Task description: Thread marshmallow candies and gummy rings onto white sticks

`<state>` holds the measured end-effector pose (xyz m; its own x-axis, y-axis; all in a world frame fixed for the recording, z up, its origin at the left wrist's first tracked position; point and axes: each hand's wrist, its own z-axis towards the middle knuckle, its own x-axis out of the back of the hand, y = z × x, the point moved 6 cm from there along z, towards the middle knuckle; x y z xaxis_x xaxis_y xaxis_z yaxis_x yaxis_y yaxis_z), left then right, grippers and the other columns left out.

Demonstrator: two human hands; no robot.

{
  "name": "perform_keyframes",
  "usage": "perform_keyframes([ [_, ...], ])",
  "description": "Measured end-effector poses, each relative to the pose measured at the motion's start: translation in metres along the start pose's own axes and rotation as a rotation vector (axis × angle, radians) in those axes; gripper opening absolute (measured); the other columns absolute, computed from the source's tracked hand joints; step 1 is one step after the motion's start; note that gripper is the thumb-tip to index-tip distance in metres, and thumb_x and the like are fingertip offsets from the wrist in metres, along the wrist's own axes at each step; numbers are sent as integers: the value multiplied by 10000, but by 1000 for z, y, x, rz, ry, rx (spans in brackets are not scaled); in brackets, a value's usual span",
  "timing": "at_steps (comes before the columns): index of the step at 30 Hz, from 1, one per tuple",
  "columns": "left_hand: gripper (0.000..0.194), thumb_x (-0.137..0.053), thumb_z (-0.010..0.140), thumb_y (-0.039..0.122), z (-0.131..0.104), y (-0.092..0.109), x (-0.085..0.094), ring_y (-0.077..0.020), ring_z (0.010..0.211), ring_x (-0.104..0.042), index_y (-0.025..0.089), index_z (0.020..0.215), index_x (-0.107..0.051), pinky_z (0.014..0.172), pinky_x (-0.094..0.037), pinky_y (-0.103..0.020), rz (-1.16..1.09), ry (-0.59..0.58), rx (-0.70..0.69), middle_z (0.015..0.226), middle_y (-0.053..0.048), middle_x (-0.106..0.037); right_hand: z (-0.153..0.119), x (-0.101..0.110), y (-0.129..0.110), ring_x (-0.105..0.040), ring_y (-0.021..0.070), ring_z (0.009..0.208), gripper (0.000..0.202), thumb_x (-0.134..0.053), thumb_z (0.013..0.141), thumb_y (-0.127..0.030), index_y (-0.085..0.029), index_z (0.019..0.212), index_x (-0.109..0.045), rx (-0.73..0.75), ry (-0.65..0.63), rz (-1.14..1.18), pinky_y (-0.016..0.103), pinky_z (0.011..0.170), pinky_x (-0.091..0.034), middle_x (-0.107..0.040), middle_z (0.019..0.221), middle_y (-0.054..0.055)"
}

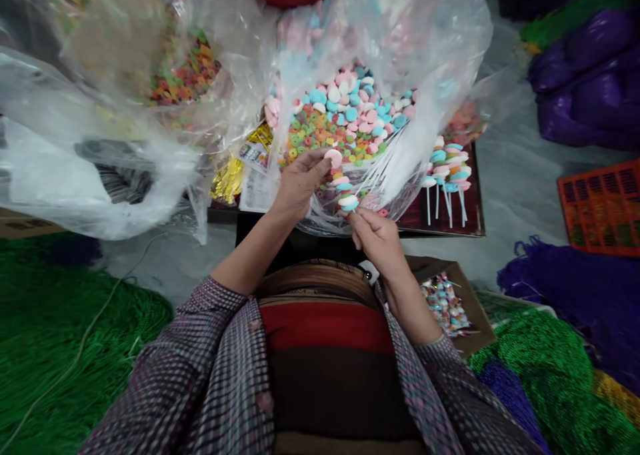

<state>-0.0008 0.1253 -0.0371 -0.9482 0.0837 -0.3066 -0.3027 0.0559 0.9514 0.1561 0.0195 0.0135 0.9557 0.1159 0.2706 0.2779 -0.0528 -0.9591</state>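
Note:
My right hand (376,238) is closed on the lower end of a candy skewer (345,191), strung with pink, blue, white and ring-shaped sweets. At the skewer's top, a round pink candy (333,158) is pinched between the thumb and fingers of my left hand (305,178). Just beyond my hands lie small colourful gummy rings (320,131) and a heap of pink, blue and white round candies (357,105) on clear plastic. White sticks (387,165) lie fanned out to the right. Several filled candy skewers (450,165) rest at the table's right end.
A clear bag of gummy rings (185,71) stands at the back left. A cardboard box (473,301) of wrapped candy skewers sits below on the right. Green stringy bundles (65,335) lie on the left floor, an orange crate (600,208) on the right.

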Motion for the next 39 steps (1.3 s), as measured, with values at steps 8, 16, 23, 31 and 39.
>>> perform_keyframes([
  [8,223,-771,909,405,-5,6,-6,-161,964,-761,262,1072,-719,854,-628,-318,124,25,-93,1060,-12,-800,-2,5,9,-384,119,497,401,-579,952,-536,-235,688,-573,-29,49,-26,258,514,-282,-414,482,-60],
  [16,184,-749,928,289,-19,36,-7,-188,1101,-740,263,1109,-763,1025,-560,-330,589,53,-376,1136,-23,-805,-9,0,3,-316,86,386,417,-613,919,-536,-234,640,-542,-142,8,95,254,457,-228,-403,407,-82],
  [23,170,-657,985,336,-28,33,-9,-170,1025,-740,270,1098,-766,951,-567,-299,622,47,-436,1081,-21,-808,-9,-17,9,-278,81,376,406,-639,887,-606,-213,809,-703,-218,25,250,242,449,-198,-392,401,-100],
  [31,302,-743,902,558,-22,33,-6,-118,910,-710,266,979,-729,855,-585,-250,113,149,-276,988,8,-761,12,-17,4,-410,96,518,334,-579,918,-486,-227,711,-538,-24,107,102,248,570,-330,-478,525,-69],
  [39,320,-925,710,417,-21,49,-19,-107,707,-684,216,870,-735,673,-595,-212,-322,70,38,829,9,-736,6,-8,7,-556,127,666,227,-624,890,-413,-210,800,-670,160,295,30,280,706,-432,-641,715,-9],
])
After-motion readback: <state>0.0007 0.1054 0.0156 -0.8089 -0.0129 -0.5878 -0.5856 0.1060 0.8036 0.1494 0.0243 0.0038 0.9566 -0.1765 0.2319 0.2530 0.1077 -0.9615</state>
